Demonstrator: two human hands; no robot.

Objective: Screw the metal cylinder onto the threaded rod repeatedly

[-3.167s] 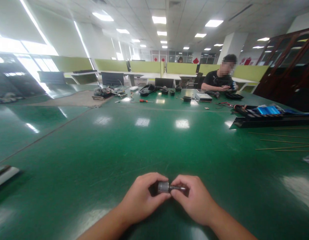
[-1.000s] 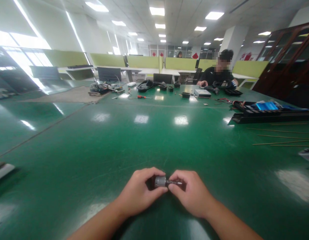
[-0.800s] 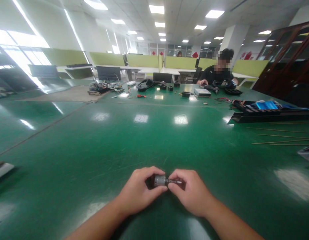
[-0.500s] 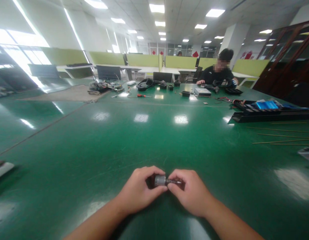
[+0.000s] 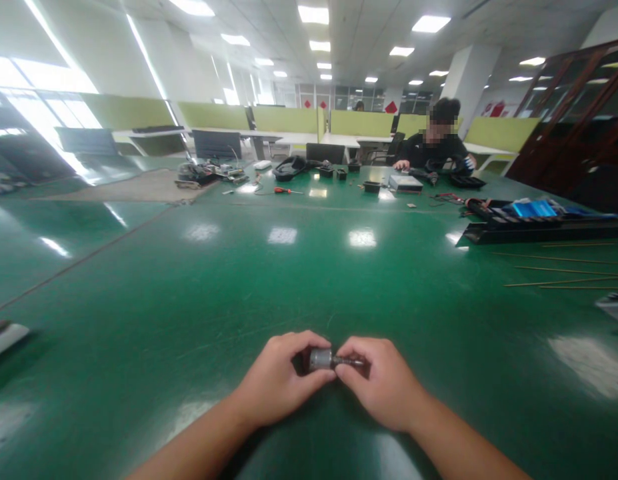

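A small grey metal cylinder point(image 5: 321, 359) with a thin dark shaft point(image 5: 349, 362) sticking out to the right lies sideways between my hands, low in the middle of the head view. My left hand point(image 5: 283, 380) is closed round the cylinder, thumb below and fingers above. The thumb and fingers of my right hand point(image 5: 381, 380) pinch the shaft, whose pointed tip shows inside the grip. Both hands are close together, low over the green table point(image 5: 289, 287).
A red screwdriver point(image 5: 283, 191), small black boxes and a silver box point(image 5: 405, 183) lie along the far side. A person point(image 5: 433, 150) sits behind them. Black trays with blue parts point(image 5: 533, 209) and thin rods point(image 5: 563, 271) are at right. A white-edged object point(image 5: 9, 340) is at left.
The person across the table has leaned slightly to the left. My hands and the metal part have hardly moved.
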